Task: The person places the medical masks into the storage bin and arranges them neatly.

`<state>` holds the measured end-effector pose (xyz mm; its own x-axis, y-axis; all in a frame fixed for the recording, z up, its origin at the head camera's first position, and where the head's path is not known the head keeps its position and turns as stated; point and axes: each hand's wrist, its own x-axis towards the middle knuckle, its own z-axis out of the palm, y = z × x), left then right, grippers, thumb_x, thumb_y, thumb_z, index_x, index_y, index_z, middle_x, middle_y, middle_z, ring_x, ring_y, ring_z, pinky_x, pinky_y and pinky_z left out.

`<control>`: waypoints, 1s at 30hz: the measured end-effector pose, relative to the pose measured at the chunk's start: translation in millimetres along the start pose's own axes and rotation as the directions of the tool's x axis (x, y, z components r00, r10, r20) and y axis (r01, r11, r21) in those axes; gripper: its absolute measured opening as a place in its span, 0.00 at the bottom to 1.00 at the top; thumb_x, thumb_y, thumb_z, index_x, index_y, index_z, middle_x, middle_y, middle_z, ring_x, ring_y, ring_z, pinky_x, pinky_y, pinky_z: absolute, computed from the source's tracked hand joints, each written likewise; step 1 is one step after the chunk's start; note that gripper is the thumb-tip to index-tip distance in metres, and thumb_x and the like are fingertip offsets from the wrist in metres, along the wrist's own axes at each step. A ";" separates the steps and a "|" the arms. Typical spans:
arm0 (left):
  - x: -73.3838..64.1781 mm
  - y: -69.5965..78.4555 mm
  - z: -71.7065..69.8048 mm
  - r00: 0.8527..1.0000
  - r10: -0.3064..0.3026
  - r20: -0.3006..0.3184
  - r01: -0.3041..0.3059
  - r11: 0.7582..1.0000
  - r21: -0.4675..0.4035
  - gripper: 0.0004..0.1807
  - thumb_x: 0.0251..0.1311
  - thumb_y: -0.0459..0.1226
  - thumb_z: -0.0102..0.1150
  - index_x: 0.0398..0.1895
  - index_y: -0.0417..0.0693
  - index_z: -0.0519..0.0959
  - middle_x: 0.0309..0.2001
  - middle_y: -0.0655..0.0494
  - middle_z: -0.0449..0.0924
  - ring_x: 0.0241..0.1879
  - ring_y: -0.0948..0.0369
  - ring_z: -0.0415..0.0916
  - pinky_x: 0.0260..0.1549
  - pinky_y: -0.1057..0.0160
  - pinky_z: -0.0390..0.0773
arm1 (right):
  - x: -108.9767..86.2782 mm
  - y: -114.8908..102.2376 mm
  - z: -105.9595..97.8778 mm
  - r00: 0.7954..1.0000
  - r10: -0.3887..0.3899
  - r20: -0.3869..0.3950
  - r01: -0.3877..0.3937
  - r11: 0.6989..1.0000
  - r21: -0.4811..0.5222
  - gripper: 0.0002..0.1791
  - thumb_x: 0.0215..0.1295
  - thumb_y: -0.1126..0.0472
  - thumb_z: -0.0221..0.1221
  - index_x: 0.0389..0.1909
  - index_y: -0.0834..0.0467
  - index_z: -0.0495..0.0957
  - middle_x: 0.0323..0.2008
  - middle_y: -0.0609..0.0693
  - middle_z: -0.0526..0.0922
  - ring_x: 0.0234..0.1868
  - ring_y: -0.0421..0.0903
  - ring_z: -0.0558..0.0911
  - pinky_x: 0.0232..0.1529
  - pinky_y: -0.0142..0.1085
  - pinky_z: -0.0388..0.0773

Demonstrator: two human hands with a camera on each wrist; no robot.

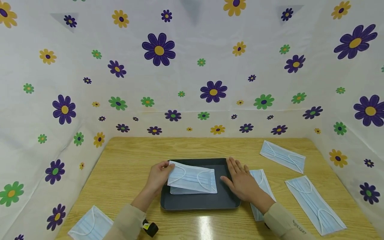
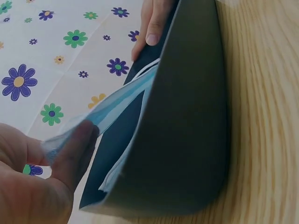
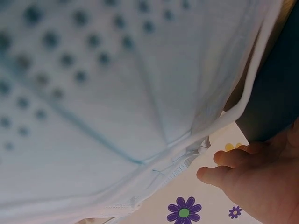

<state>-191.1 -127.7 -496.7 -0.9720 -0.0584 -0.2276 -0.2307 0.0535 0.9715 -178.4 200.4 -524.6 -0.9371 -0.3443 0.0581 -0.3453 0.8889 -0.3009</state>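
My left hand [image 1: 158,176] pinches the left end of a blue face mask [image 1: 192,176] over a dark grey tray [image 1: 201,204]. In the left wrist view that pinched end is raised above the tray's side, with the thumb and fingers [image 2: 77,151] on either face of it. Another mask [image 1: 186,191] lies in the tray beneath it, mostly covered. My right hand [image 1: 241,180] rests along the tray's right rim, fingers straight and thumb pointing inward. Under the right wrist, partly hidden by it, a mask [image 1: 261,178] lies on the table and fills much of the right wrist view.
Two more masks, one at the back right [image 1: 283,156] and one at the front right [image 1: 316,205], lie on the wooden table [image 1: 132,150]. Another mask [image 1: 91,223] is at the front left, partly behind the left sleeve. A flower-patterned cloth [image 1: 186,73] encloses the back and sides.
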 end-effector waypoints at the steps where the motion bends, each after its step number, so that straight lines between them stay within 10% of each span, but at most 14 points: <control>1: -0.3 0.2 -1.1 1.000 -0.006 0.009 0.006 1.000 0.019 0.17 0.75 0.36 0.59 0.55 0.29 0.80 0.35 0.50 0.87 0.26 0.65 0.82 0.24 0.66 0.84 | 0.1 0.2 -0.1 1.000 0.001 0.001 -0.001 1.000 0.003 0.45 0.82 0.40 0.50 0.83 0.67 0.49 0.83 0.67 0.54 0.82 0.69 0.57 0.76 0.71 0.54; 8: -2.2 -2.3 -13.2 0.998 0.008 0.063 -0.019 0.983 0.181 0.20 0.76 0.35 0.57 0.62 0.27 0.78 0.45 0.37 0.88 0.33 0.59 0.86 0.27 0.63 0.87 | 0.2 0.4 -0.9 1.000 0.004 0.008 -0.004 1.000 0.011 0.45 0.82 0.40 0.50 0.83 0.67 0.48 0.83 0.67 0.53 0.82 0.69 0.56 0.76 0.71 0.54; 30: -1.0 -3.4 -4.2 0.993 0.074 0.089 -0.094 0.967 0.238 0.20 0.75 0.31 0.57 0.64 0.27 0.78 0.46 0.36 0.88 0.39 0.55 0.87 0.31 0.57 0.89 | -0.1 -1.2 -1.7 1.000 0.005 0.020 -0.005 1.000 0.014 0.45 0.82 0.41 0.50 0.83 0.68 0.48 0.83 0.67 0.53 0.82 0.69 0.57 0.76 0.71 0.55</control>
<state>-189.2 -132.0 -499.6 -0.9865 0.0352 -0.1598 -0.1426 0.2942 0.9450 -178.0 199.8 -522.7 -0.9374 -0.3461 0.0379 -0.3399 0.8862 -0.3148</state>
